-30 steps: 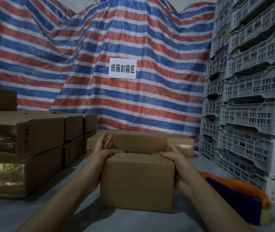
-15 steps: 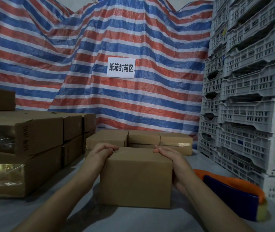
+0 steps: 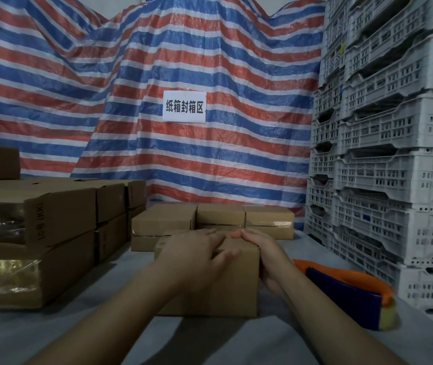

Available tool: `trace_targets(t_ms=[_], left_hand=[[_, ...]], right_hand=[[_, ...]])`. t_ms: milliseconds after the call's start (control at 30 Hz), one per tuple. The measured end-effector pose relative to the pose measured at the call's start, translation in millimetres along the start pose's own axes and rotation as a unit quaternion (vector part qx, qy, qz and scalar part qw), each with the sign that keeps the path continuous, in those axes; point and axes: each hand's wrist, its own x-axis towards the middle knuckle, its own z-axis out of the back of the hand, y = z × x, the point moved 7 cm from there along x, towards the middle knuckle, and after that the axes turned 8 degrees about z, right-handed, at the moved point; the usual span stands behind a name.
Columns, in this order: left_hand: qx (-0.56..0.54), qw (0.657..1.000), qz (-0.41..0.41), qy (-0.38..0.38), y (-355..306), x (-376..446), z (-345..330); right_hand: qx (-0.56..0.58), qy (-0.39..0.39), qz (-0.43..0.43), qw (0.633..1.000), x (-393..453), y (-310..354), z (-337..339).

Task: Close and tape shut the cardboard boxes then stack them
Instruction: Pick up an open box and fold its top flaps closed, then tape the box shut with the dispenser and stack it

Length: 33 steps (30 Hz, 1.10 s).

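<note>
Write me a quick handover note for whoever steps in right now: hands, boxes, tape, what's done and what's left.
Left hand: flat on top of the front box, pressing its flaps down.
Right hand: fingers over the top right edge, palm against the side.
Tape dispenser: lying on the table to the right, not in hand.
Done: flaps folded shut; stacked boxes on the left; a row of three boxes behind, clear tape showing on them.
Left: tape this box, then stack it.
</note>
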Motion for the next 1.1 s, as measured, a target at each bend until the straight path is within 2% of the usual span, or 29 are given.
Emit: trace_targets(t_ms=[100, 167, 200, 233, 300, 367, 433, 500, 600, 667, 733, 867, 933, 1000, 1033, 1100], left_hand=[[-0.003, 1.000, -0.007, -0.014, 1.9, 0.8, -2.1], [-0.010, 1.000, -0.003, -0.010, 3.6, 1.6, -2.1], [-0.013, 1.000, 0.001, -0.007, 4.1, 1.4, -2.3], [-0.014, 1.000, 0.005, -0.004, 4.6, 1.1, -2.9], [-0.013, 1.000, 0.010, 0.003, 4.3, 0.2, -3.4], [-0.011, 1.000, 0.018, 0.010, 4.3, 0.7, -4.2], [-0.008, 1.000, 0.023, 0.019, 4.6, 1.3, -4.4], [-0.010, 0.999, 0.027, 0.023, 5.1, 1.4, -3.6], [-0.014, 0.999, 0.025, 0.021, 5.5, 0.6, -1.2], [-0.014, 0.999, 0.024, 0.029, 4.9, 0.9, -0.4], [-0.007, 0.999, 0.018, 0.039, 3.3, 1.7, 0.4], [-0.027, 0.998, 0.014, 0.053, 2.9, 1.3, 0.3], [-0.072, 0.996, 0.025, 0.051, 5.2, 0.6, 0.8], [-0.154, 0.984, 0.058, 0.068, 10.1, 1.2, 2.0], [-0.197, 0.974, 0.079, 0.080, 13.2, 2.7, 3.2], [-0.282, 0.948, 0.116, 0.096, 20.1, 6.2, 6.8]], right_hand=[[-0.050, 0.038, -0.002, 0.998, -2.6, 9.3, -0.2], [-0.150, 0.018, 0.040, 0.988, -0.7, 27.5, 15.7], [-0.228, -0.014, 0.075, 0.971, -1.4, 39.1, 31.0], [-0.325, -0.047, 0.118, 0.937, -4.7, 51.6, 47.4], [-0.520, -0.087, 0.188, 0.828, -19.3, 68.8, 75.8], [-0.642, -0.103, 0.187, 0.736, -35.5, 65.7, 99.3], [-0.717, -0.096, 0.110, 0.682, -46.9, 47.7, 117.5], [-0.746, -0.082, 0.049, 0.659, -53.3, 28.4, 129.0], [-0.746, -0.103, 0.036, 0.657, -56.3, 13.1, 134.9], [-0.736, -0.130, 0.053, 0.662, -56.5, 9.2, 136.8], [-0.739, -0.154, 0.084, 0.650, -56.2, 9.6, 136.2], [-0.762, -0.142, 0.130, 0.619, -47.6, 7.2, 134.8], [-0.762, -0.124, 0.124, 0.623, -37.0, 7.3, 135.7], [-0.724, -0.135, 0.120, 0.665, -23.6, 16.0, 137.6], [-0.682, -0.157, 0.126, 0.703, -17.1, 25.6, 137.9], [-0.544, -0.196, 0.145, 0.803, -2.9, 50.8, 135.8]])
